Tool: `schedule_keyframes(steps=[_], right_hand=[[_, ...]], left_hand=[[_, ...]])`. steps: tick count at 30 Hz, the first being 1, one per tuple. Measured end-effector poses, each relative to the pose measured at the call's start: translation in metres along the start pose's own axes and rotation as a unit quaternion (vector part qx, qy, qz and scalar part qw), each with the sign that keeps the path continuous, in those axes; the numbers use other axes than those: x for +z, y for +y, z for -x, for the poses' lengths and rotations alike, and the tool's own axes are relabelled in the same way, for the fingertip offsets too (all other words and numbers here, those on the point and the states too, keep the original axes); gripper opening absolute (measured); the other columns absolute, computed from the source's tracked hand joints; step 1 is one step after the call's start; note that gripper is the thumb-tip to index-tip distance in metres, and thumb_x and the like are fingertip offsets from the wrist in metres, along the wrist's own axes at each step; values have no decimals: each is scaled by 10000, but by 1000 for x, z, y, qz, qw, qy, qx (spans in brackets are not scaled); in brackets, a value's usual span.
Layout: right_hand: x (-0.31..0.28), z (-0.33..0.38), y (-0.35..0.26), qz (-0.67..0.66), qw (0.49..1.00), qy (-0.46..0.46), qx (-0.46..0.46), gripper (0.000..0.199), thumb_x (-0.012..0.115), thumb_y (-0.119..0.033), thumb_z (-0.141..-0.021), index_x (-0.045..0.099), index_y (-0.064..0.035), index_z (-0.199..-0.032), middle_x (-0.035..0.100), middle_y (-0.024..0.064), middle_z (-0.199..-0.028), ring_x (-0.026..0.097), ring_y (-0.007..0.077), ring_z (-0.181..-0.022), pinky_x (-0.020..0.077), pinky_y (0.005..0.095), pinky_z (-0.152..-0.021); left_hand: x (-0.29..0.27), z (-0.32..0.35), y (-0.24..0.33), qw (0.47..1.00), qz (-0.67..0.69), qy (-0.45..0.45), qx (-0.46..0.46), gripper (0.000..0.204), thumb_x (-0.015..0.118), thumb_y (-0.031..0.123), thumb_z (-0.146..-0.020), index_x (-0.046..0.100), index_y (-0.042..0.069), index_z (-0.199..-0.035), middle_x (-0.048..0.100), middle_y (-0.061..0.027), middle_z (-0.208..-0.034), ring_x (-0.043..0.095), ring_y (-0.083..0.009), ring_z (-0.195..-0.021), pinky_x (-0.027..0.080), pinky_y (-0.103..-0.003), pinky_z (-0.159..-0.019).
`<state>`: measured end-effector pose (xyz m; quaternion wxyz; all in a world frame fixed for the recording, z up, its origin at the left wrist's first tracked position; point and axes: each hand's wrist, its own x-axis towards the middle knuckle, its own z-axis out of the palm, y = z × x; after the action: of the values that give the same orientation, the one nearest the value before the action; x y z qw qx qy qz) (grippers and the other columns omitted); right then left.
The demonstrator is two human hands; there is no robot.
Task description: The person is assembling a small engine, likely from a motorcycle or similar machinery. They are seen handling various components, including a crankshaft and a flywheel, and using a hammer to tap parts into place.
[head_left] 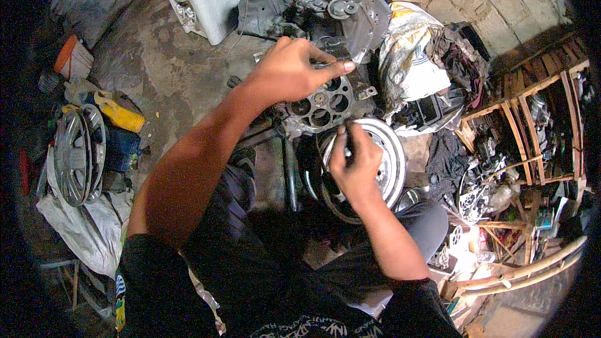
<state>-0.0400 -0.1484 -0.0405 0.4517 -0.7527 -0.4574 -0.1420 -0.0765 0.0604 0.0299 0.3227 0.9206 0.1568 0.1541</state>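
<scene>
A round metal part with holes is worked on over a spoked wheel.

The perforated disc [321,107] is steadied from above by the left hand [289,70], fingers spread on its rim; its flat face is turned upward, axis near vertical. A thin dark tool is pinched in the right hand [355,161]. The wheel [389,150] lies flat beside it. Disassembly seems midway; progress cannot be told.

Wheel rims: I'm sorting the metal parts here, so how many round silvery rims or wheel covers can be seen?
2. One silvery rim lies under the right hand. One spoked wheel cover leans at the far left beside the yellow bottle. Others may be hidden in the clutter.
</scene>
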Motion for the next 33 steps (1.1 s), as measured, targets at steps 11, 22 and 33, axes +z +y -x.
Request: schedule_keyframes(steps=[11,22,33], right_hand=[[3,13,2,-2,998,-42,-35,107,671,-36,-834,591,-24,-904,621,190,-705,630,383,-589,489,473,-528],[2,5,5,0,999,-28,-28,119,675,-34,-825,580,-12,-894,606,193,-673,624,381,-576,492,465,-546],[-9,-4,9,15,999,1,47,91,640,-49,-920,587,5,-869,623,223,-706,637,397,-598,492,459,-555]], left_hand=[[1,1,1,1000,7,-11,-9,551,692,590,-874,788,77,-1050,748,-217,-928,740,-337,-918,536,-408,-916],[-1,3,0,1000,23,-3,-7,483,728,505,-882,785,48,-1029,753,-203,-957,750,-300,-923,542,-395,-902],[0,7,3,1000,-18,-15,9,459,747,535,-861,809,107,-1015,766,-144,-1016,703,-315,-1019,478,-393,-1008]])
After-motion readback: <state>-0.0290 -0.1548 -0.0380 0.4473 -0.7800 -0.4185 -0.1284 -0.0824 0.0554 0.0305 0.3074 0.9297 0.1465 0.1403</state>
